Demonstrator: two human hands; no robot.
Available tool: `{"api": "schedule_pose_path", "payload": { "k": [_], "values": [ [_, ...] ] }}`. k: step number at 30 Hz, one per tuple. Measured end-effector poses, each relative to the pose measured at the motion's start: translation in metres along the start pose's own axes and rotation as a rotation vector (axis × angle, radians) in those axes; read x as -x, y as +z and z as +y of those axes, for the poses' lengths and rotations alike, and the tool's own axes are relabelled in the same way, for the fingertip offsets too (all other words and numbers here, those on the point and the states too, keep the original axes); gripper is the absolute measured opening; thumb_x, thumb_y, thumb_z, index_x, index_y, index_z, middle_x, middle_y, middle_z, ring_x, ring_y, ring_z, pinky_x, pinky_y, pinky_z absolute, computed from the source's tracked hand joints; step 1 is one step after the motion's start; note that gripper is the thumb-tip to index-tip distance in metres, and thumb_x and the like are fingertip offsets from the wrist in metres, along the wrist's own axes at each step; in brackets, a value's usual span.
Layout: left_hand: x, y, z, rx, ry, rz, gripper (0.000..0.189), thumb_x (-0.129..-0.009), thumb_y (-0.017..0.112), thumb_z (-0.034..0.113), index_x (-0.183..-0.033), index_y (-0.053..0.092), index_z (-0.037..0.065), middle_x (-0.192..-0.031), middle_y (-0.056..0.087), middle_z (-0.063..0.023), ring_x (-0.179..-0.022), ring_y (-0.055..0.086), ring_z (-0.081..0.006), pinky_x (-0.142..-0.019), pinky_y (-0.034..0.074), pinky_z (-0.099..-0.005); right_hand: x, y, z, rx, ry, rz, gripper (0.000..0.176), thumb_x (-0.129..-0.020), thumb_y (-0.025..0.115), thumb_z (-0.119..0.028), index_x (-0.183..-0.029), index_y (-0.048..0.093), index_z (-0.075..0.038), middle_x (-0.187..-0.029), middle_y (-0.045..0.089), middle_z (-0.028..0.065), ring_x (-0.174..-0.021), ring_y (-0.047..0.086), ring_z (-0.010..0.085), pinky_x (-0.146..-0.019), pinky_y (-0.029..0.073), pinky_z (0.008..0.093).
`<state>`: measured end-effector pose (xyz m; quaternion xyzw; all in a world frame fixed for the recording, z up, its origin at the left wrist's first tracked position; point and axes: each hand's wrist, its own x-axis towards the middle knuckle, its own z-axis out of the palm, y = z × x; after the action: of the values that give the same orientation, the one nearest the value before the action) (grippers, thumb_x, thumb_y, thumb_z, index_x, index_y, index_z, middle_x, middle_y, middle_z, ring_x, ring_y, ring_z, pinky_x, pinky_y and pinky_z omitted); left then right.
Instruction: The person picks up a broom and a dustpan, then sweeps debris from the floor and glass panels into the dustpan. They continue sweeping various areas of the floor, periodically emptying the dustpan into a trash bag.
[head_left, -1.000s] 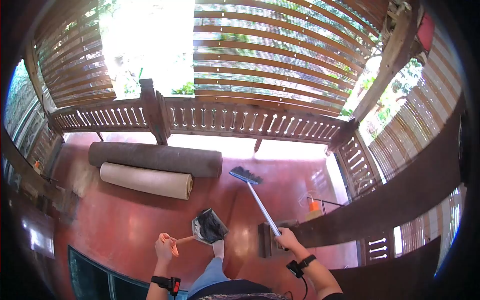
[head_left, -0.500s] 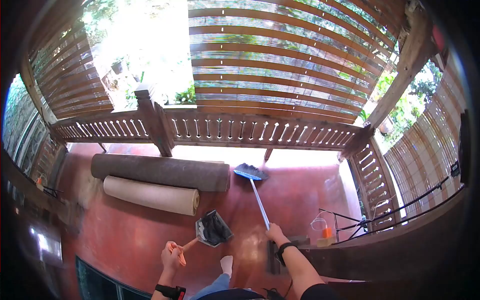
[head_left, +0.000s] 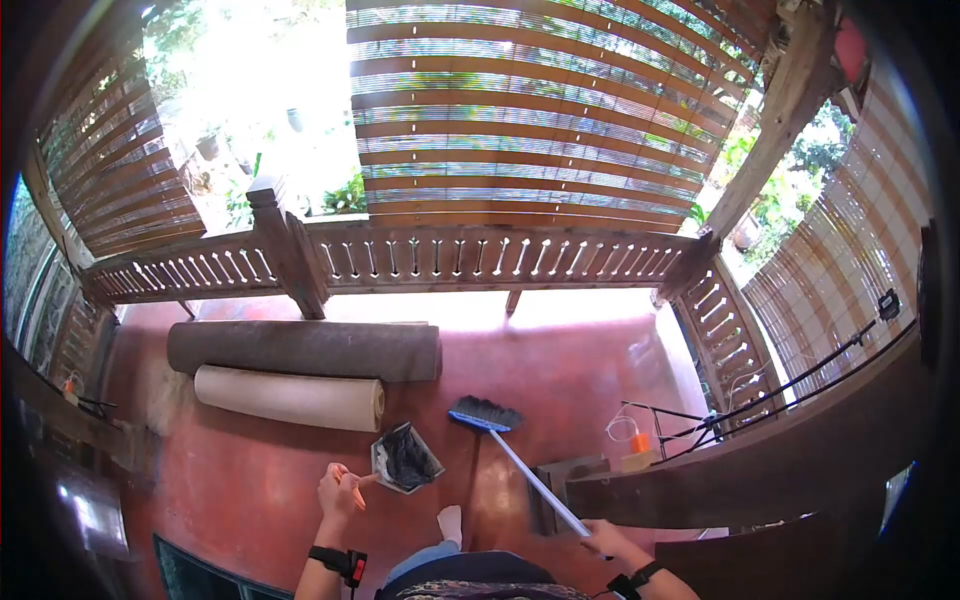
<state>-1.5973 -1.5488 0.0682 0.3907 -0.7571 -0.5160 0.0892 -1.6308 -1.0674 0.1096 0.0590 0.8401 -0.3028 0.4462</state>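
Note:
My right hand is closed around the pale handle of a broom, near its upper end. The broom's blue head with dark bristles rests on the red floor ahead of me. My left hand grips the orange handle of a dustpan. Its pan, lined with something dark, is turned up toward me at floor level, left of the broom head. A sock-covered foot stands between the two tools.
A dark rolled mat and a beige rolled mat lie beyond the dustpan. A wooden railing runs along the far side under slatted blinds. At right are a dark bench-like ledge, a black stand and an orange object.
The broom head has come back toward me from near the railing, as my right hand moved right and closer. The dustpan stays in my left hand; the view has shifted slightly.

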Motion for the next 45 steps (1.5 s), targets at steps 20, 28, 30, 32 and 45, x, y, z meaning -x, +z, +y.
{"api": "schedule_pose_path", "payload": {
  "k": [20, 28, 30, 32, 45],
  "values": [
    [0.058, -0.011, -0.025, 0.146, 0.03, 0.059, 0.013, -0.066, 0.044, 0.014, -0.072, 0.048, 0.004, -0.064, 0.059, -0.0081, -0.062, 0.056, -0.02, -0.06, 0.043, -0.0302, -0.203, -0.009, -0.064, 0.302, -0.101, 0.421, 0.026, -0.065, 0.052, -0.013, -0.083, 0.055, 0.005, -0.078, 0.057, 0.0227, -0.076, 0.056, 0.0344, -0.068, 0.045, 0.0394],
    [0.111, -0.023, -0.04, 0.412, 0.034, 0.108, 0.011, -0.066, 0.04, 0.007, -0.074, 0.045, 0.002, -0.065, 0.057, -0.0091, -0.06, 0.054, -0.0154, -0.058, 0.043, -0.026, -0.121, 0.039, 0.001, 0.37, -0.115, 0.208, 0.037, -0.065, 0.053, -0.015, -0.097, 0.047, 0.001, -0.088, 0.056, 0.0225, -0.082, 0.055, 0.0349, -0.073, 0.044, 0.041],
    [0.122, -0.028, -0.049, 0.399, 0.057, 0.124, 0.01, -0.066, 0.04, 0.006, -0.074, 0.044, 0.003, -0.065, 0.056, -0.009, -0.06, 0.053, -0.0148, -0.058, 0.043, -0.0253, -0.074, 0.041, 0.011, 0.372, -0.069, 0.115, 0.035, -0.065, 0.052, -0.015, -0.097, 0.048, 0.0, -0.088, 0.056, 0.0227, -0.083, 0.054, 0.0357, -0.074, 0.043, 0.0416],
    [0.136, -0.033, -0.054, 0.417, 0.09, 0.12, 0.01, -0.066, 0.039, 0.006, -0.075, 0.044, 0.003, -0.065, 0.056, -0.0092, -0.06, 0.053, -0.015, -0.058, 0.043, -0.0254, -0.059, 0.054, 0.055, 0.505, -0.155, 0.156, 0.032, -0.067, 0.049, -0.016, -0.095, 0.047, -0.002, -0.085, 0.056, 0.0226, -0.08, 0.055, 0.0351, -0.071, 0.045, 0.0416],
    [0.225, -0.07, -0.101, 0.435, 0.099, 0.117, 0.011, -0.068, 0.042, 0.008, -0.077, 0.042, 0.003, -0.066, 0.053, -0.0093, -0.062, 0.052, -0.0148, -0.058, 0.043, -0.0255, 0.139, 0.084, 0.142, 0.094, -0.015, -0.066, 0.025, -0.068, 0.056, -0.012, -0.09, 0.056, -0.001, -0.055, 0.051, 0.0032, -0.043, 0.048, 0.01, -0.039, 0.039, 0.0244]
  ]
}}
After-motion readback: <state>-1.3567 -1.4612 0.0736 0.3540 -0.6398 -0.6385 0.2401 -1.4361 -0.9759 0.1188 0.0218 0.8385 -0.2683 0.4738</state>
